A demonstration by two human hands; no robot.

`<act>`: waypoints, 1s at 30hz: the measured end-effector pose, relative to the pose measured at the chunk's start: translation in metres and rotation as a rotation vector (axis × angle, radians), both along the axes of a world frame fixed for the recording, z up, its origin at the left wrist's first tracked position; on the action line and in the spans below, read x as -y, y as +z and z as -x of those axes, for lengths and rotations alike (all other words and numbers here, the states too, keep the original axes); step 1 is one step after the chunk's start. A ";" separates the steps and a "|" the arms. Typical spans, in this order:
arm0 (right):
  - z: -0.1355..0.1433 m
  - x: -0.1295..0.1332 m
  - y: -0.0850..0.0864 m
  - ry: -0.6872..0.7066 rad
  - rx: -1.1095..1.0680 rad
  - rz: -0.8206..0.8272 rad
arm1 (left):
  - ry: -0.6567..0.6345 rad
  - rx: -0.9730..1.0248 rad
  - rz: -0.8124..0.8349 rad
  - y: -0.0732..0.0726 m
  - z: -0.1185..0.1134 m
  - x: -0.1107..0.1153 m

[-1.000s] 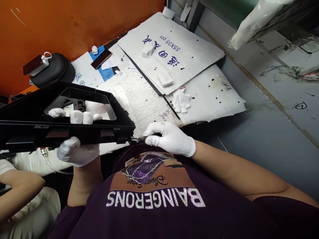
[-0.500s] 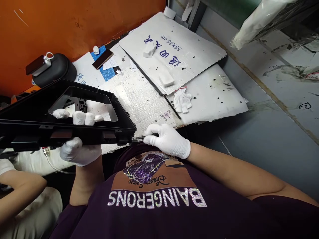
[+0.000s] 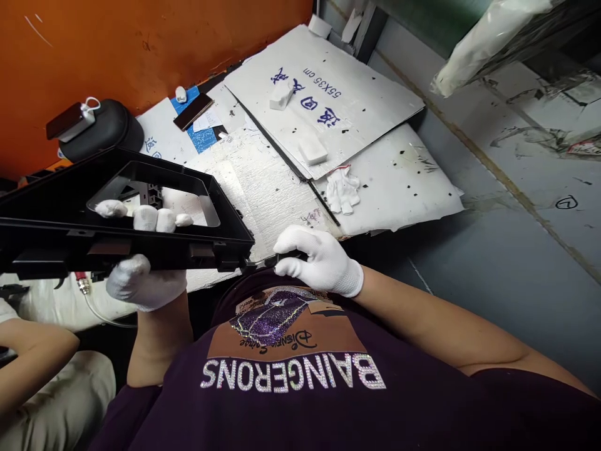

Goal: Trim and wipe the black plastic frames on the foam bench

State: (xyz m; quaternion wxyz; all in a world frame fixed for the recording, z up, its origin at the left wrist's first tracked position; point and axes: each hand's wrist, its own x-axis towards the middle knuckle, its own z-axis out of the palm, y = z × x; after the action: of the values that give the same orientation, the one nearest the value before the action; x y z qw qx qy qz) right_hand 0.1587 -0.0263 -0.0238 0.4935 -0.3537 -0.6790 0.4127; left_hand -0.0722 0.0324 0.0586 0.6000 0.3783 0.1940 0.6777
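White-sheeted bench [image 3: 399, 188], upper centre of frame, carrying a spare glove [image 3: 342, 188] and foam blocks [image 3: 312, 149]. Black plastic frame panel [image 3: 56, 219], left of frame, held above the bench edge. Left hand [image 3: 141, 275], white-gloved, closed on the panel's near rail, fingers [image 3: 145, 218] showing through its opening. Right hand [image 3: 319, 260], gloved, pinching a slim dark tool [image 3: 263, 260] whose tip meets the panel's right corner.

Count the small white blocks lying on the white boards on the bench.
2: one white block beside the blue writing on the far board, another white block nearer, close to that board's front edge. Others may lie hidden.
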 end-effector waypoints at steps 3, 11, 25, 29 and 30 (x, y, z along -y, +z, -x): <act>0.000 -0.005 -0.004 0.038 -0.011 -0.045 | 0.032 -0.025 -0.013 0.001 0.002 -0.002; 0.005 -0.026 -0.015 0.260 -0.076 0.006 | 0.053 -0.050 0.016 0.002 0.006 -0.003; 0.022 -0.049 -0.019 0.434 -0.077 -0.120 | -0.121 -0.107 -0.083 -0.003 0.017 -0.013; 0.027 -0.047 -0.022 0.378 -0.078 -0.126 | -0.137 -0.158 -0.071 -0.001 0.015 -0.007; 0.026 -0.045 -0.022 0.367 -0.080 -0.120 | -0.118 -0.195 -0.049 0.000 0.013 -0.005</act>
State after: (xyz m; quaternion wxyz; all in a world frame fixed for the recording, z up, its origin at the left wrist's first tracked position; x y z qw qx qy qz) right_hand 0.1322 0.0191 -0.0458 0.4566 -0.1771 -0.7353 0.4685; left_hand -0.0854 0.0373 0.0586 0.6078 0.4679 0.2121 0.6056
